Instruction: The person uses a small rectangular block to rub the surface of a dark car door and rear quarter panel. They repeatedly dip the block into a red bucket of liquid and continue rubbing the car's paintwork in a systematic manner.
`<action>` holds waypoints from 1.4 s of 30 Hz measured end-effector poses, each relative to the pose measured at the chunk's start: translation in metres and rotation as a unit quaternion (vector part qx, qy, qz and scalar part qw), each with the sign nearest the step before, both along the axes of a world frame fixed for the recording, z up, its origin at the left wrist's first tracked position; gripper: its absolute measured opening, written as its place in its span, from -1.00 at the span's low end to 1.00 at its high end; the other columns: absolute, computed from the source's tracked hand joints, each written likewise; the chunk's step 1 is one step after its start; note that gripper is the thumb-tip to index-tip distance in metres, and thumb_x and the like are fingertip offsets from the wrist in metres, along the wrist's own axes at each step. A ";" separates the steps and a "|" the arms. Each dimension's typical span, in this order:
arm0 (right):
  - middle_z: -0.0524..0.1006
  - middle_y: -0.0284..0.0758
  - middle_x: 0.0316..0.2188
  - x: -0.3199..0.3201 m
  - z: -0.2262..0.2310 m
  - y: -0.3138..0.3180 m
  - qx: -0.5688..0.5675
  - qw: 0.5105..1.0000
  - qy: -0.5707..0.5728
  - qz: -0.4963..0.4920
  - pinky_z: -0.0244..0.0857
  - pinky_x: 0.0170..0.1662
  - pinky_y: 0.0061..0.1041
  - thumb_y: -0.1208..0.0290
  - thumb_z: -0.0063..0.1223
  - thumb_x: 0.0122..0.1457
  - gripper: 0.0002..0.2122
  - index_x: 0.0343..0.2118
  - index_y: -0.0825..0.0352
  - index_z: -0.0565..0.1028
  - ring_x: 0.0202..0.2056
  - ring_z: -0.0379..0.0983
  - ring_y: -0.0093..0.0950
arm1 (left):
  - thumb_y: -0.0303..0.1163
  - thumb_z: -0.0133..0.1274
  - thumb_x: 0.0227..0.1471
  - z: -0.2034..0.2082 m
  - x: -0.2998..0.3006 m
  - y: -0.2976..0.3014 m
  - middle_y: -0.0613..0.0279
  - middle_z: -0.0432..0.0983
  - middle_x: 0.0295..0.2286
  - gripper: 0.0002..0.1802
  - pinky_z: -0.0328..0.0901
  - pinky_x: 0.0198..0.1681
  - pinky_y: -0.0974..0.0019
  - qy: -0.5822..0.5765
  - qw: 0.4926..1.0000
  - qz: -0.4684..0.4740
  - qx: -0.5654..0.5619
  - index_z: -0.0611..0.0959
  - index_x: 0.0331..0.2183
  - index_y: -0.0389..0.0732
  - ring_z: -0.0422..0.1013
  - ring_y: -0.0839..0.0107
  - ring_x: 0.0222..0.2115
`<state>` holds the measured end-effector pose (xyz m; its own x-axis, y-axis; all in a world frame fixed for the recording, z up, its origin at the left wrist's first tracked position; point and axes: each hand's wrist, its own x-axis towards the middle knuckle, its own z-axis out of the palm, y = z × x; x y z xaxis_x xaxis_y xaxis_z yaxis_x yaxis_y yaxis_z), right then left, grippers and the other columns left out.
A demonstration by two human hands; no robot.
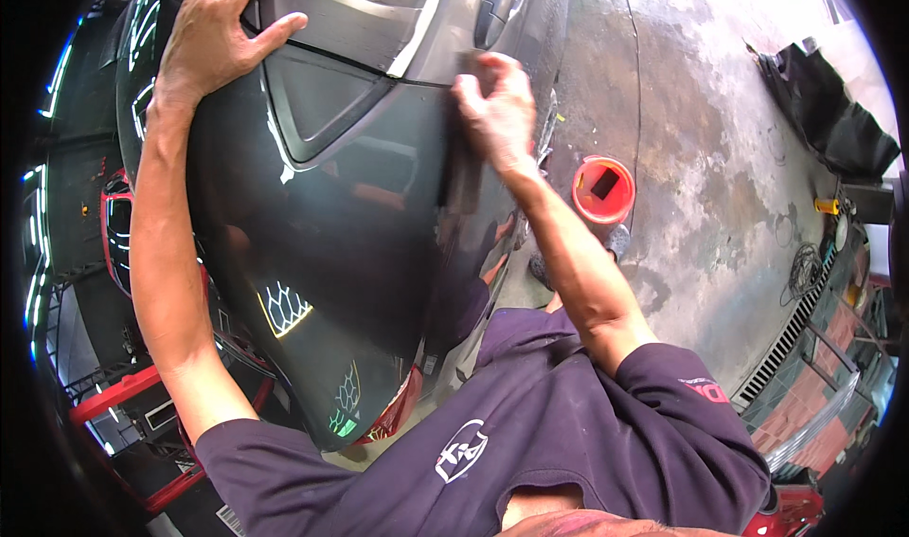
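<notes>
A dark grey car body point(331, 215) with a glossy surface fills the space in front of me. My left hand point(213, 40) is open, laid on the car beside the rear side window point(322, 97), thumb stretched out toward the glass. On the body panel just behind the door edge, below the door handle point(499, 7), my right hand point(497, 111) is curled and pressed close to the surface. Motion smears its fingertips. A small dark patch shows at them, but I cannot make out what they hold.
An orange-red bucket point(603, 189) with a dark block in it stands on the stained concrete floor point(701, 158), right of the car. A thin cable point(632, 73) runs along the floor. Black sheeting point(824, 111) lies farther right, near a floor grate point(786, 338). Red metal frames point(118, 392) are at left.
</notes>
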<state>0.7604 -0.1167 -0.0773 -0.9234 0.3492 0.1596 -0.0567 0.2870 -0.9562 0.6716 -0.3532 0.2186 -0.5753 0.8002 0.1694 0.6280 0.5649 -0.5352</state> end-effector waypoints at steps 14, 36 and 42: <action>0.51 -0.09 0.01 0.014 -0.001 -0.010 -0.036 0.999 -0.033 -0.005 0.44 0.10 -0.15 0.21 0.25 0.21 -0.56 0.10 0.27 0.48 0.02 0.56 -0.09 | -0.03 0.36 0.07 0.009 0.008 0.005 0.18 0.51 0.17 -0.34 0.18 0.36 0.05 0.007 1.000 0.018 -0.006 0.63 0.15 -0.09 0.35 0.17 0.25; 0.51 -0.09 -0.05 0.022 0.048 -0.034 -0.039 0.998 -0.021 0.037 0.46 0.06 -0.10 0.23 0.27 0.14 -0.58 0.05 0.21 0.47 -0.05 0.58 -0.05 | -0.01 0.35 0.09 0.003 0.003 -0.007 0.25 0.50 0.20 -0.34 0.18 0.36 0.05 0.013 1.000 0.018 -0.019 0.61 0.18 -0.02 0.34 0.20 0.27; 0.53 -0.10 -0.07 0.014 0.008 -0.001 -0.051 0.997 -0.059 0.001 0.48 0.03 -0.13 0.21 0.25 0.16 -0.59 0.05 0.19 0.48 -0.08 0.59 -0.07 | -0.02 0.34 0.11 0.006 0.000 -0.003 0.24 0.51 0.19 -0.35 0.20 0.35 0.04 0.006 1.000 0.017 -0.025 0.62 0.18 -0.02 0.35 0.19 0.26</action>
